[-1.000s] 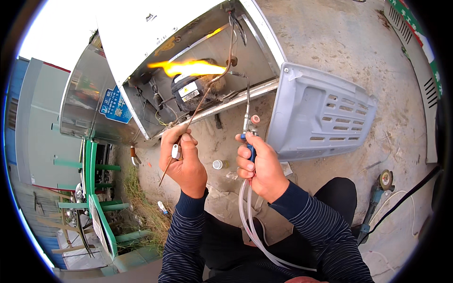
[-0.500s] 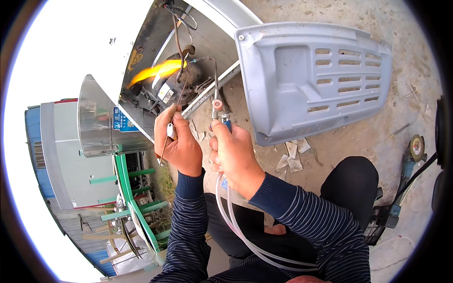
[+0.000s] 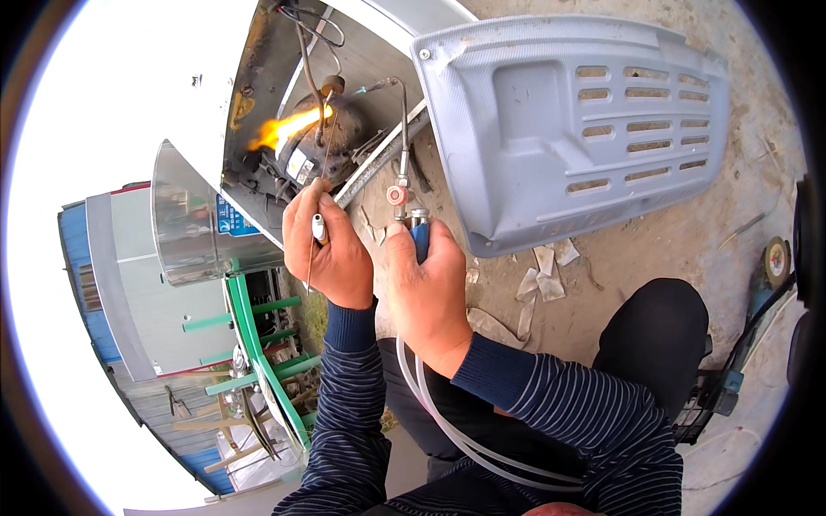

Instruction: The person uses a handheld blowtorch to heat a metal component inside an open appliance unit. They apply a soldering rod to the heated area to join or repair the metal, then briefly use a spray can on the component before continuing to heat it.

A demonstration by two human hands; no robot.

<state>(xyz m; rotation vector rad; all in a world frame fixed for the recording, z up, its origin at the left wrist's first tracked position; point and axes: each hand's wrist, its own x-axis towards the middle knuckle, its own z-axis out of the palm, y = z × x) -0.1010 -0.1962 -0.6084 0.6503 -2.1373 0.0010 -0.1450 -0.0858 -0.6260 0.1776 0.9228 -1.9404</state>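
Note:
My left hand [image 3: 334, 258] is closed around a thin metal rod [image 3: 328, 150] and a small white-ended object [image 3: 319, 227], possibly a lighter. The rod's far end reaches a thin pipe on a dark, rounded compressor [image 3: 351, 129] inside an open metal housing [image 3: 370, 52]. In my right hand [image 3: 430, 288] is a gas torch [image 3: 397, 196] with a red valve knob and a bent neck. A blue piece with a metal top [image 3: 420, 234] shows between thumb and fingers. Yellow-orange flame [image 3: 288, 129] streams leftward across the compressor from near the pipe. Clear hoses [image 3: 430, 408] hang below my right hand.
A grey slotted plastic cover [image 3: 538, 185] leans at the right of the housing. Broken pale pieces [image 3: 544, 279] lie on the concrete. An angle grinder [image 3: 768, 275] rests far right. Green metal framing [image 3: 254, 353] and a shiny metal drum [image 3: 176, 232] stand at left.
The torch tip has shifted slightly up and right, away from the compressor's pipe. The flame looks shorter. The whole view has shifted a little; both hands keep their hold.

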